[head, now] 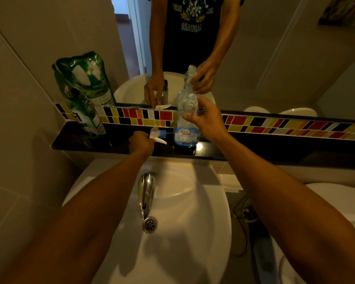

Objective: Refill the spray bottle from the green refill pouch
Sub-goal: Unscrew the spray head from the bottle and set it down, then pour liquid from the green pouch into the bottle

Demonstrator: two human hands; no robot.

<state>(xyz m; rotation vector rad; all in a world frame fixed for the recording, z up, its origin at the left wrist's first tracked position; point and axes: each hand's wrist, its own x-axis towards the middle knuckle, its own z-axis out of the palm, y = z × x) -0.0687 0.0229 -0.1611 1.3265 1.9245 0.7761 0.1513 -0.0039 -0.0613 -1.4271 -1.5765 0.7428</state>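
A clear spray bottle (186,128) with a blue-and-white label stands upright on the black ledge (254,146), its neck uncapped. My right hand (208,119) wraps the bottle's upper part from the right. The white-and-blue spray head (158,136) lies at ledge level just left of the bottle, and my left hand (141,142) is closed around it. The green refill pouch (86,117) stands at the ledge's far left, leaning against the mirror, apart from both hands.
A white basin (193,212) with a chrome tap (146,191) and drain (150,224) lies below the ledge. A band of coloured tiles (285,125) and a mirror rise behind. A toilet (336,201) and a hose stand at right.
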